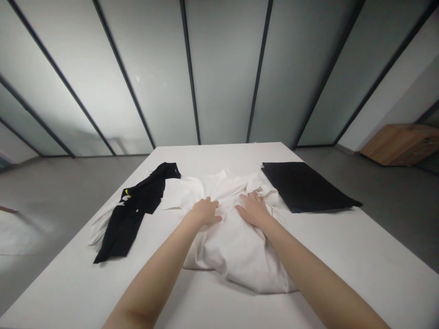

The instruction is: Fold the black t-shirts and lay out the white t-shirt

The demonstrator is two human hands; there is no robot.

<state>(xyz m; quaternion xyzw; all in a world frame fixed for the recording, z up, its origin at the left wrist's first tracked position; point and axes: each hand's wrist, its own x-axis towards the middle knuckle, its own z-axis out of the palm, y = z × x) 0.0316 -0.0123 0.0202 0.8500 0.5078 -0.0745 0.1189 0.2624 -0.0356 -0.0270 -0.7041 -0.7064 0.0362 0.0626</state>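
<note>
A white T-shirt lies spread and wrinkled on the white table, one sleeve reaching out to the left. My left hand rests on the middle left of the shirt, fingers apart. On the upper right part of the cloth, my right hand lies flat with its fingers spread. Both hands touch the fabric without gripping it. Folds bunch up around my right fingertips, and the shirt's near edge hangs loosely toward me.
Left on the table is a crumpled black garment with a yellow and white print, over some white cloth. A flat black folded sheet lies at the right. Frosted glass panels stand behind; a wooden cabinet is far right.
</note>
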